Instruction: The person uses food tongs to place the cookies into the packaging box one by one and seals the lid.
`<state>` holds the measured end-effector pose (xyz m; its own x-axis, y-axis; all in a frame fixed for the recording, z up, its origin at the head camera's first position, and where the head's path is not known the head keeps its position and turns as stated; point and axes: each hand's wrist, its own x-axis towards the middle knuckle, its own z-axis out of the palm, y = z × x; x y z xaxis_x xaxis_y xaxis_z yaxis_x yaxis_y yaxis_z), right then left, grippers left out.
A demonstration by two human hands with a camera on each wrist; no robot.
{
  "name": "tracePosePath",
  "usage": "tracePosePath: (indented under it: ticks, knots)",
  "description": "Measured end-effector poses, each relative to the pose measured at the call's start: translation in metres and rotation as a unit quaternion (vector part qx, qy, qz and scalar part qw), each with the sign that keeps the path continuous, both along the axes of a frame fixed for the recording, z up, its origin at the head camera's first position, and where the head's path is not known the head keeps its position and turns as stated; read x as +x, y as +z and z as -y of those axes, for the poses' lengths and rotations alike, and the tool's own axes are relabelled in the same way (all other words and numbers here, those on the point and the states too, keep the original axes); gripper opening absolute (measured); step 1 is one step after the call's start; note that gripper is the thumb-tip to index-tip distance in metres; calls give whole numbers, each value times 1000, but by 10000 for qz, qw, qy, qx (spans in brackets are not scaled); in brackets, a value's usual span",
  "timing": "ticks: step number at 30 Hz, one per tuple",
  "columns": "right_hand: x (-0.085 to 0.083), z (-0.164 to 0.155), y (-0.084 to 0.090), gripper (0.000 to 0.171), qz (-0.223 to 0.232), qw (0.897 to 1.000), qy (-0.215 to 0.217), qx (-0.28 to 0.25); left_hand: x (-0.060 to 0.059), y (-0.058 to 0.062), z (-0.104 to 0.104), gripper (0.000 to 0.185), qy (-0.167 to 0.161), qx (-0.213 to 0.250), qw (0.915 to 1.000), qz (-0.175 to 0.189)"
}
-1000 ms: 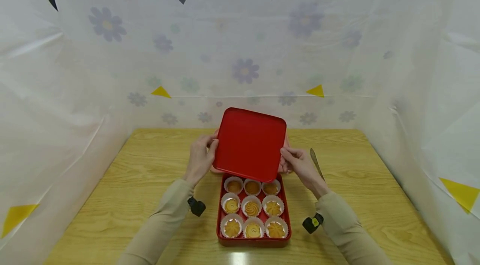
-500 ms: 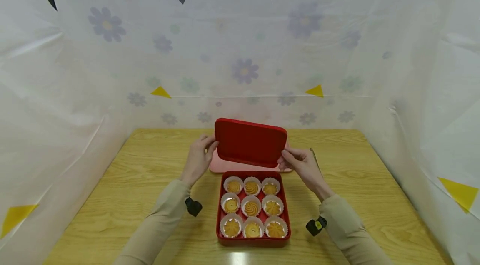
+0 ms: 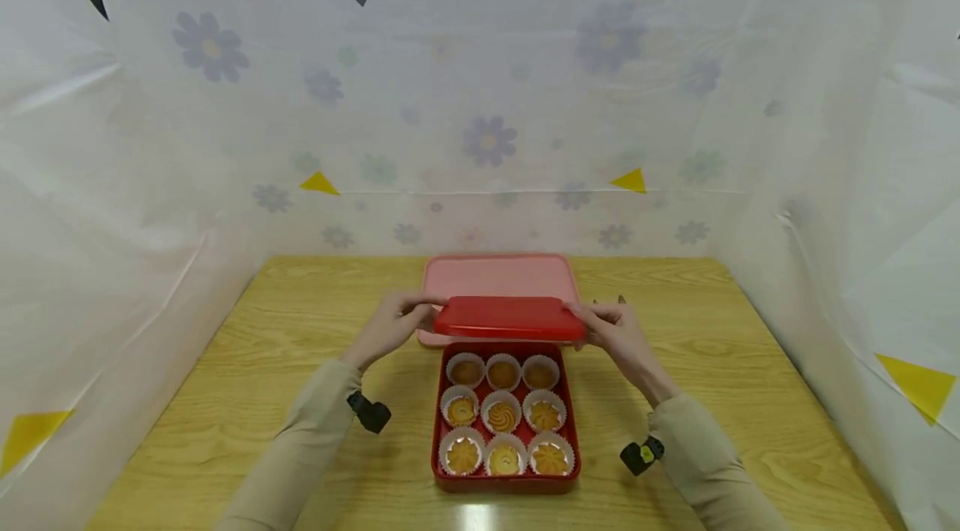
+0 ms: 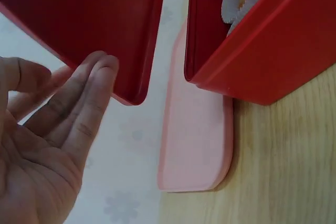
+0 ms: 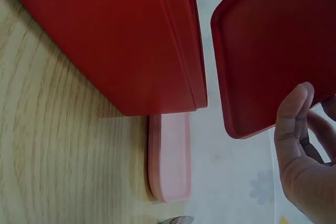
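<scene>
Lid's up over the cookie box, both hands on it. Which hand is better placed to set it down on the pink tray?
Neither clearly: the left hand and right hand grip opposite ends of the red lid, level over the pink tray. A two-handed placement looks steadiest.

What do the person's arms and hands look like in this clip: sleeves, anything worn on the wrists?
Both arms wear long beige sleeves that reach the wrists. The left hand and right hand are bare, with no gloves or rings visible. Below each wrist sits a small black device, the left wrist device plain black, the right wrist device black with a small yellow-green spot. No cables show.
</scene>
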<state>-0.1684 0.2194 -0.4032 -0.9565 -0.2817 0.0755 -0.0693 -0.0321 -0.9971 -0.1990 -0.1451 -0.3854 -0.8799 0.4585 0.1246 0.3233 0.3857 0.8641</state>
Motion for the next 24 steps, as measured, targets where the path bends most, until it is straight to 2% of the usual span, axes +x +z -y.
tracePosePath:
  ticks: [3,6,10,12,15,17,20,24]
  knots:
    - [2,-1,0,48,381,9987,44,325,3,0,1,34,31,-203,9985,503]
    - [3,-2,-2,50,652,9962,202,537,3,-3,0,38,-104,-275,9964,790]
    - [4,-3,-8,54,611,9926,554,889,3,-8,0,53,-456,-181,9910,1245]
    - [5,-3,-11,57,518,9898,618,1175,4,-9,0,62,-568,-235,9877,1440]
    - [9,-2,-14,59,383,9840,546,1649,4,-12,0,67,-648,-396,9854,1522]
    - [11,0,-16,59,334,9805,489,1873,4,-13,-1,63,-655,-422,9849,1543]
    - [14,1,-17,56,269,9768,509,2063,5,-13,-3,45,-532,-502,9859,1502]
    - [18,3,-15,48,178,9730,693,2193,7,-11,-8,27,-144,-617,9876,1438]
